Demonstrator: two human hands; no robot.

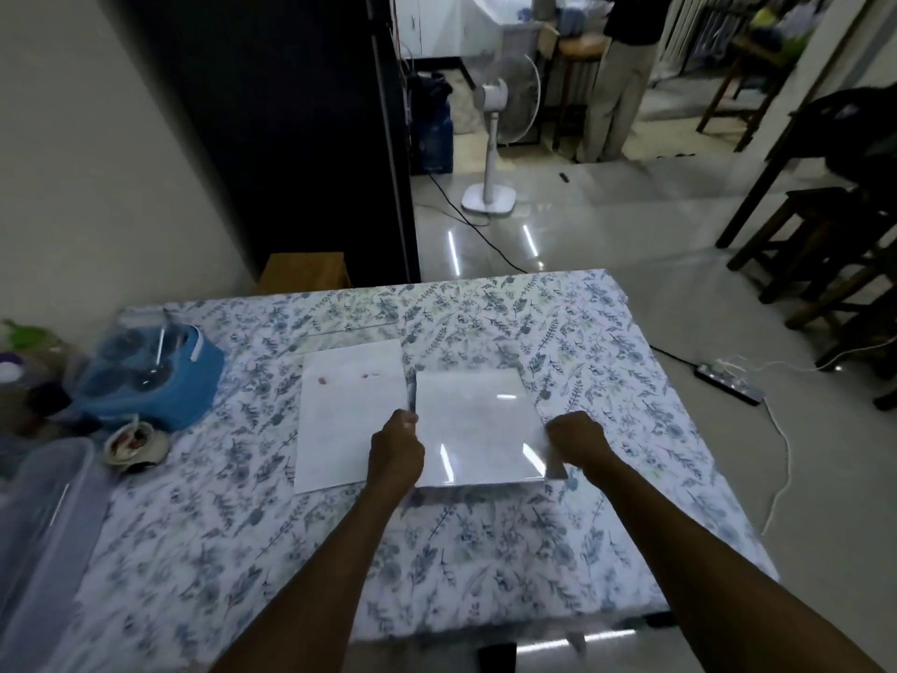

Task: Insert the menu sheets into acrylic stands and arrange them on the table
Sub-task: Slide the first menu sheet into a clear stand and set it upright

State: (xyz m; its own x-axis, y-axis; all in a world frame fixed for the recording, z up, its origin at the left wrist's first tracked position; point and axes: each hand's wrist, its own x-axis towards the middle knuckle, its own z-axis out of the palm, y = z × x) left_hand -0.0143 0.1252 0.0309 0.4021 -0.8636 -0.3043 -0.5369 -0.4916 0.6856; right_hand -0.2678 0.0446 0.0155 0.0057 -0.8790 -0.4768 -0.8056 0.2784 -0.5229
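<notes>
A clear acrylic stand [478,425] with a white sheet inside it is at the middle of the table, between my hands. My left hand [395,446] grips its left edge and my right hand [577,442] grips its right edge near the front corner. A loose white menu sheet [347,405] lies flat to the left of the stand, with small red marks near its top. Another clear acrylic stand [354,330] lies faintly visible just beyond that sheet. The image is blurred, so the sheet's print cannot be read.
The table wears a floral cloth [485,551]. At its left stand a blue bundle with a clear lid [150,376], a small cup [136,442] and a clear plastic box [43,517]. A fan [495,119], a power strip [728,383], wooden stools [825,245] and a standing person [621,75] are beyond.
</notes>
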